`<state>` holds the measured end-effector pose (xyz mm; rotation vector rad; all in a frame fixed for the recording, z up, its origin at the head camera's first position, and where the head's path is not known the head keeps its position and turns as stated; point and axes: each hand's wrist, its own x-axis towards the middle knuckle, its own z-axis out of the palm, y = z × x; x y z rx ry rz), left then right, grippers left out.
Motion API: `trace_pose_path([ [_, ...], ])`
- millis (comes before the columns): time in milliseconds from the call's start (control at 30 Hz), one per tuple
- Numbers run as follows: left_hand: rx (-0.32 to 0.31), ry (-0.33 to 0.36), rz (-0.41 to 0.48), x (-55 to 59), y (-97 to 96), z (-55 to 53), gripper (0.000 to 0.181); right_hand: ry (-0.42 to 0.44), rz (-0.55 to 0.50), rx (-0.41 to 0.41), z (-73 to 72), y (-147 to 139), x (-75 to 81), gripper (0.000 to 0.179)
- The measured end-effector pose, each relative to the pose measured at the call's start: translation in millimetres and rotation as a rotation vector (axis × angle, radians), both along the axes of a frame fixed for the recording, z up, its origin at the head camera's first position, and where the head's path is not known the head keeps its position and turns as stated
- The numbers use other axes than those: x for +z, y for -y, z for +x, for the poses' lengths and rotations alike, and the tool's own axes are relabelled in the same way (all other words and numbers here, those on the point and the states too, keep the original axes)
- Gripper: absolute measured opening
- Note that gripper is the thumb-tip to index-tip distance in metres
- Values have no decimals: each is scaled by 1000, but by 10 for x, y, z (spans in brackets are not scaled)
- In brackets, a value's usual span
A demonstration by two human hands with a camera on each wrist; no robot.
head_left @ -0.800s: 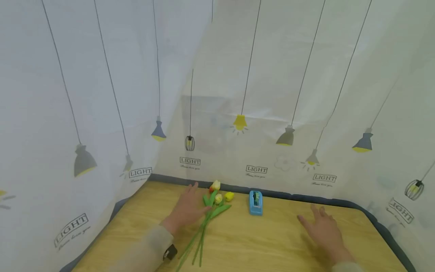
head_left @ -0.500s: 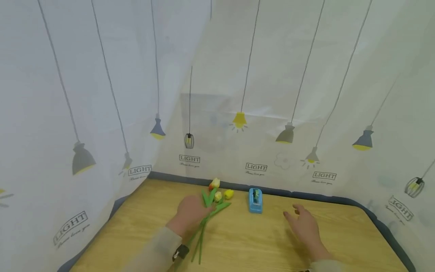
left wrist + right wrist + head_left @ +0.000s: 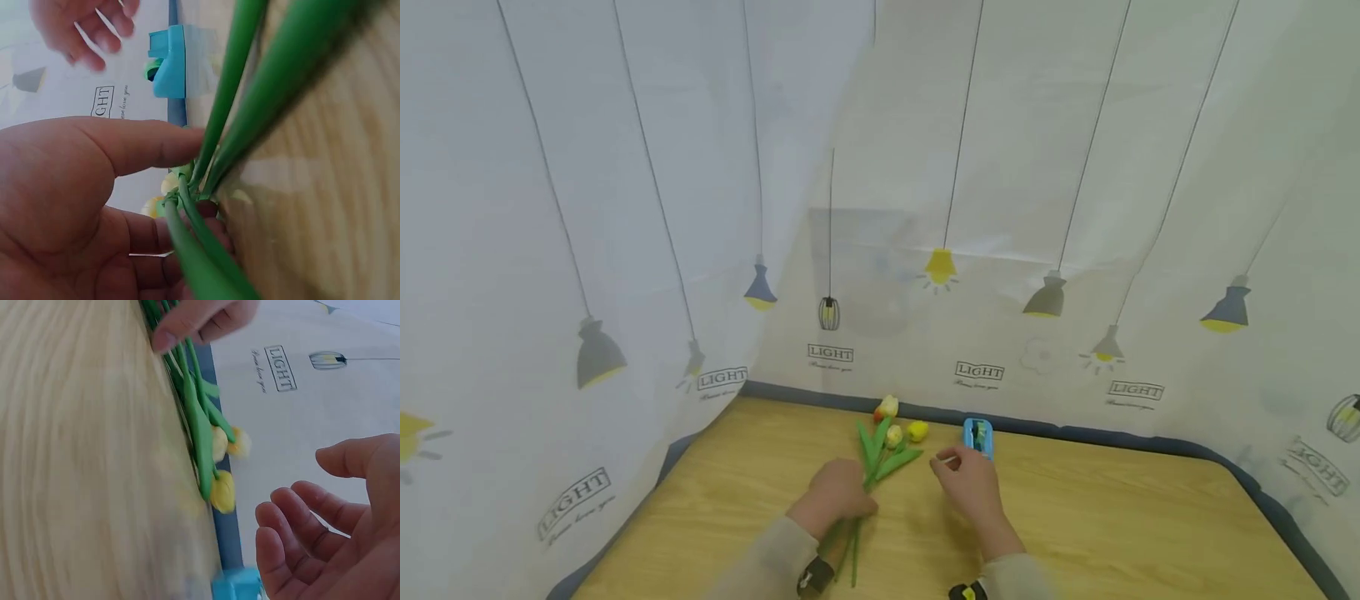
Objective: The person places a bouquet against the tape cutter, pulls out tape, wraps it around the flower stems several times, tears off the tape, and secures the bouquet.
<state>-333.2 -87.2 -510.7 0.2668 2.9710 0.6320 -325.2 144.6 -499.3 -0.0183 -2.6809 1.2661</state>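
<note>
Several tulips (image 3: 917, 431) lie together on the wooden table, with yellow and cream-red blooms at the far end. My left hand (image 3: 835, 493) grips their green stems (image 3: 187, 250) low over the table; the thumb (image 3: 159, 147) lies on one side and the fingers curl behind. Part of the stems is hidden by this hand. My right hand (image 3: 973, 492) hovers to the right of the leaves, its fingers loosely bent and holding nothing. Just beyond it is a blue tape dispenser (image 3: 170, 69) with a green roll, partly covered by that hand in the head view.
A wooden tabletop (image 3: 1112, 517) spreads beneath both hands. Dark edging (image 3: 1075, 433) runs along its back and sides. White sheeting printed with lamps (image 3: 1037, 208) stands up behind and to the left and right.
My left hand has gone from lying open beside the tulips to gripping their stems, lower down. My right hand has moved left, from the table's right side to near the tape dispenser.
</note>
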Motion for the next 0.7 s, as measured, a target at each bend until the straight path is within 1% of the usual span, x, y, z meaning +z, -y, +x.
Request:
trace_pose_path([
  [100,-17,12,13,-30,-12,13,28,13,-2,11,-48,173,-102,20],
  [167,-20,20,23,-46,-17,20,26,37,-29,40,-65,264,-170,19],
  [267,-14,31,27,-70,-19,19,26,94,-82,85,-72,353,-258,21],
  [400,-32,28,51,-80,-10,12,26,185,-123,125,-71,411,-314,24],
  [500,-77,46,103,-67,10,3,24,234,-104,157,-76,445,-314,24],
  [567,-117,78,153,-41,19,5,20,248,-72,186,-57,451,-293,23],
  [633,-169,129,202,-6,27,4,17,261,-35,222,-27,453,-271,23],
  [700,-208,197,256,31,31,4,18,275,-7,259,9,457,-247,31],
])
